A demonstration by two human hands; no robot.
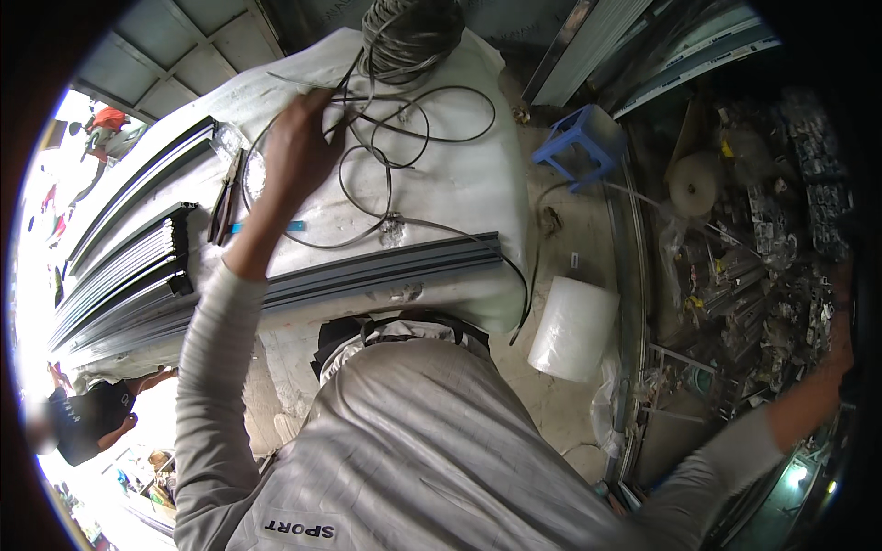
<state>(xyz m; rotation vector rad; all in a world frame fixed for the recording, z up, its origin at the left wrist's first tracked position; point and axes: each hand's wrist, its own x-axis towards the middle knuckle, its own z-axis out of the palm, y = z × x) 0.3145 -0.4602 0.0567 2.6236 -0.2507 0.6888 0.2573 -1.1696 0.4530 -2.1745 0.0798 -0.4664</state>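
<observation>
Head view, white-covered table [450, 188], blue stool [597, 138] rightward, left hand [308, 138] by dark cable [411, 41], right hand [842, 317] shadowed, hands' grips unclear

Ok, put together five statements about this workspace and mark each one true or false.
1. The left hand is at the dark cord. True.
2. The right hand grips the same cord. False: the right hand is far off at the picture's right edge.
3. Pliers lie on the white-covered table. True.
4. The plastic stool is red. False: the plastic stool is blue.
5. A white roll lies off the table, to its right. True.
</observation>
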